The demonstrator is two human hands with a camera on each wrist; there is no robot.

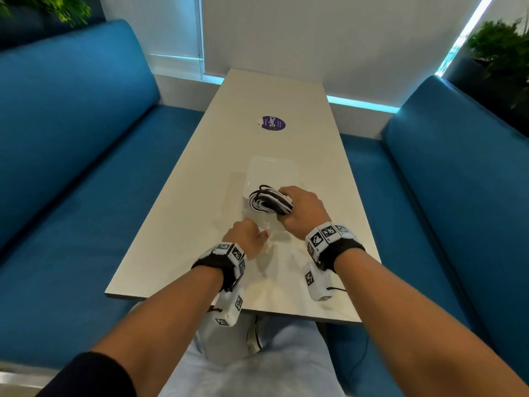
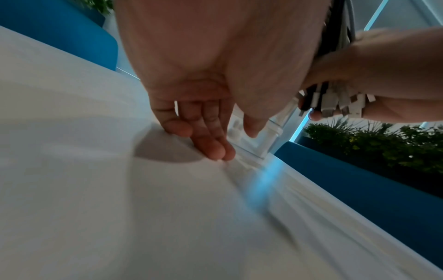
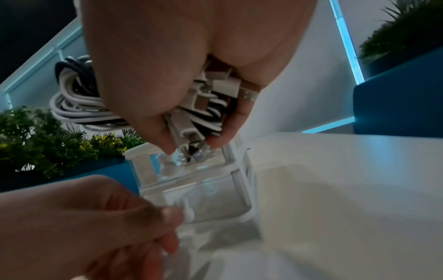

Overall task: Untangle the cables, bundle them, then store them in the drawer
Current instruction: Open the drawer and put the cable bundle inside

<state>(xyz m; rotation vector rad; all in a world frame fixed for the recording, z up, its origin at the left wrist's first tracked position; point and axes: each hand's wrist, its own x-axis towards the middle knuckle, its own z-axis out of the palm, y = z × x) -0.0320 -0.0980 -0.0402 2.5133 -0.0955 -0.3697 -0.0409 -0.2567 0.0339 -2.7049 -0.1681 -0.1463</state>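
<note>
A coiled bundle of black and white cables (image 1: 266, 200) is gripped in my right hand (image 1: 297, 207), just above a small clear plastic drawer unit (image 1: 272, 170) on the white table. In the right wrist view the cable plugs (image 3: 191, 121) stick out between the curled fingers (image 3: 225, 130), over the unit. Its lower drawer (image 3: 215, 199) is pulled out toward me. My left hand (image 1: 252, 236) is at the drawer front, the thumb (image 3: 171, 215) against its small white knob (image 3: 186, 210). In the left wrist view the knob (image 2: 236, 129) sits between thumb and fingers (image 2: 215, 149).
The long white table (image 1: 200, 224) carries a round purple sticker (image 1: 274, 123) farther back. Blue upholstered benches (image 1: 86, 181) run along both sides. Potted plants (image 1: 501, 53) stand behind the benches. The upper drawer has its own white knob (image 3: 167, 167).
</note>
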